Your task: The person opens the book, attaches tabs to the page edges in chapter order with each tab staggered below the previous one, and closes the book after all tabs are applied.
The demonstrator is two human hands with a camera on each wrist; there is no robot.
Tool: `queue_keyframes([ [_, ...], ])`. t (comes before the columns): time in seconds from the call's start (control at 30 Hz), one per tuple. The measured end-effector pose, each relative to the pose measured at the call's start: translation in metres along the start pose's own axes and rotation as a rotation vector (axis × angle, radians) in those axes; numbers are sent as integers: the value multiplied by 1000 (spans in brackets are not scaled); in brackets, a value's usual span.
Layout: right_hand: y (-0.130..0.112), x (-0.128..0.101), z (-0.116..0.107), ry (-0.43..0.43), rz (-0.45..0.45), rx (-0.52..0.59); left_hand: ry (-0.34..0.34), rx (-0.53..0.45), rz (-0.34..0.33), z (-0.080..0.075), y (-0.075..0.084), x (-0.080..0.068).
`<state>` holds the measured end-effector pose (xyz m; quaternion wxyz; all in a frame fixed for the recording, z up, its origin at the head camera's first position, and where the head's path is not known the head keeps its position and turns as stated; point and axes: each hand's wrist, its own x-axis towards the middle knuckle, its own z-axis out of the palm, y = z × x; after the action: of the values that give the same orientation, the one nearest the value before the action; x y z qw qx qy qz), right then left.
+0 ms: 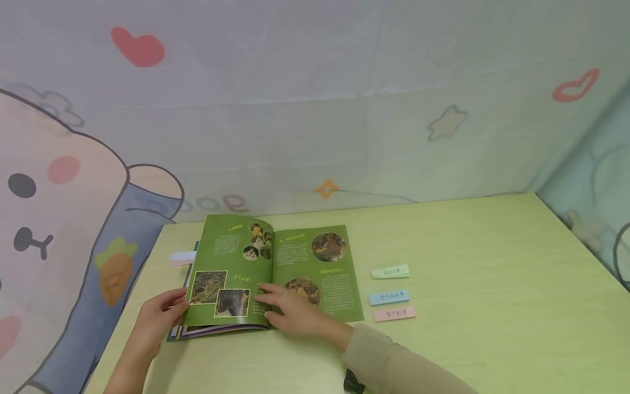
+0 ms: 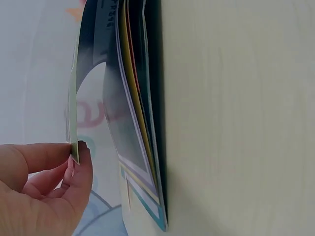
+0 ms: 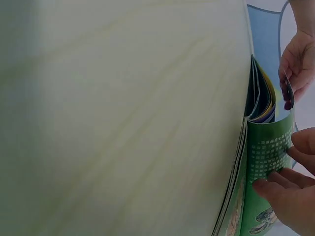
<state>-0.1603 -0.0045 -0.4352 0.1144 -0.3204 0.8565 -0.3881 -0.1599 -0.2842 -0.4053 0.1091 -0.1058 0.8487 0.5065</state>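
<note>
A green illustrated magazine (image 1: 339,279) lies spread on the table, with photos and printed text on both pages. My left hand (image 1: 157,320) pinches the outer edge of the left page (image 2: 74,105) between thumb and fingers. In the left wrist view that page stands raised, apart from the fanned pages (image 2: 133,108) beneath. My right hand (image 1: 295,313) rests across the lower part of the magazine, with its spread fingertips (image 3: 261,186) on the page close to the spine. It covers part of the lower round photo.
Right of the magazine, handwritten sticky-note strips lie on the table (image 1: 492,284): green (image 1: 390,272), blue (image 1: 389,297) and pink (image 1: 394,314). A pale tab (image 1: 182,256) sticks out at the magazine's left. A printed cloth (image 1: 305,126) hangs behind. Something black (image 1: 353,381) shows by the right sleeve.
</note>
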Motion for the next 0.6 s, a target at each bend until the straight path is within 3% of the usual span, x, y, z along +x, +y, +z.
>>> queue_keyframes([
  [0.3,-1,1,4,-54,-141,-251,-27,90,14,-9,-18,5],
  [0.6,-3,6,7,-104,-193,-344,10,171,41,-8,-30,11],
])
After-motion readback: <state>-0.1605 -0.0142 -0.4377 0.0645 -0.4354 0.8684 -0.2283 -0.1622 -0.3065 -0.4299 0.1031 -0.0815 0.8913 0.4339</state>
